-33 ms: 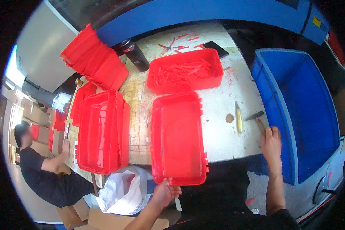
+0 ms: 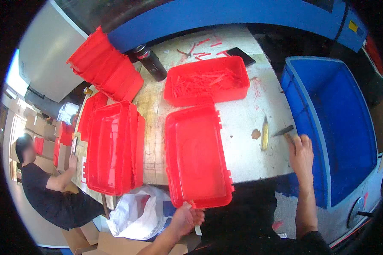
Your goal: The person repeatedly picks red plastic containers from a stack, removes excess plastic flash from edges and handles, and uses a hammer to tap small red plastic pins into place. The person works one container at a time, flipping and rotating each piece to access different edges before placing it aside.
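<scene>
A shallow red plastic case shell [image 2: 195, 153] with hinge lugs along its right side lies before me, overhanging the table's front edge. My left hand [image 2: 187, 219] grips its near edge, fingers curled at the rim. At the table's right edge, my right hand [image 2: 301, 155] is closed around the handle of a dark-bladed knife [image 2: 284, 130]. The blade points left, apart from the shell. Left of it lies a second knife with a yellow handle [image 2: 264, 135]. Beyond the shell, a red bin [image 2: 206, 98] holds many red plastic strips.
Stacked red shells [image 2: 108, 148] and nested red bins [image 2: 106, 68] stand at left, beside a black tumbler [image 2: 151, 63]. A dark tablet-like slab [image 2: 241, 55] and pliers [image 2: 186, 53] lie at the back. A deep blue tub [image 2: 327, 127] is at right. A co-worker [image 2: 47, 182] sits far left.
The red shell has turned slightly, its far end swinging left and its near end right. My left hand has shifted slightly right with it.
</scene>
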`<state>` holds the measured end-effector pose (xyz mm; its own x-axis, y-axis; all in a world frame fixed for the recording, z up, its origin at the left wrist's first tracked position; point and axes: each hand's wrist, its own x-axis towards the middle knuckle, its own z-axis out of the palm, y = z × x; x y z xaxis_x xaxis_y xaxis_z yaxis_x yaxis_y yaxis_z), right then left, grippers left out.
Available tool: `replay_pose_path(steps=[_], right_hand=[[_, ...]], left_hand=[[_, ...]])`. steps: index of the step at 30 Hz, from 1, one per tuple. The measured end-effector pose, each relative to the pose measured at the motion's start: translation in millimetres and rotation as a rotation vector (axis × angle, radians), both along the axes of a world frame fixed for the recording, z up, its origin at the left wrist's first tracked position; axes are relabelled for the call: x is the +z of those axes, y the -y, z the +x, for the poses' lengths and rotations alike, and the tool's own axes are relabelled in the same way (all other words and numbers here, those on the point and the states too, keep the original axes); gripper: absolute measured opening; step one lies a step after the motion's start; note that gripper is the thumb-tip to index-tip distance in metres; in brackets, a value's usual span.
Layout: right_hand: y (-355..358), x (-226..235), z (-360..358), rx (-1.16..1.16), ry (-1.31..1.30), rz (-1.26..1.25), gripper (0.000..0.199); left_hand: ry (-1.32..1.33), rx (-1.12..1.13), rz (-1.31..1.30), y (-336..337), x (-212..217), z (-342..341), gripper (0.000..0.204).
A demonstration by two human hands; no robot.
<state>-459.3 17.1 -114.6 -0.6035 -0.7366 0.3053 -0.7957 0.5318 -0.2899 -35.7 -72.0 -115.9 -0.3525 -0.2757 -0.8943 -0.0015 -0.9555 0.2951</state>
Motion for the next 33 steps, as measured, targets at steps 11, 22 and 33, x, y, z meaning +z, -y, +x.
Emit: replay_pose_path(steps=[11,22,33], right_hand=[[401,-19,-41,0.697,-0.272,0.342,0.02],[332,26,-43,0.512,0.533,-0.295,0.016],[165,71,58,0.71,1.409,-0.384,0.023]], left_hand=[[0.412,-0.685,-1.961,138,63,-94,0.036],[0.839,-0.937,-1.653,265,-12,-91,0.035],[0.347,-1.31,-2.0,267,14,-148,0.045]])
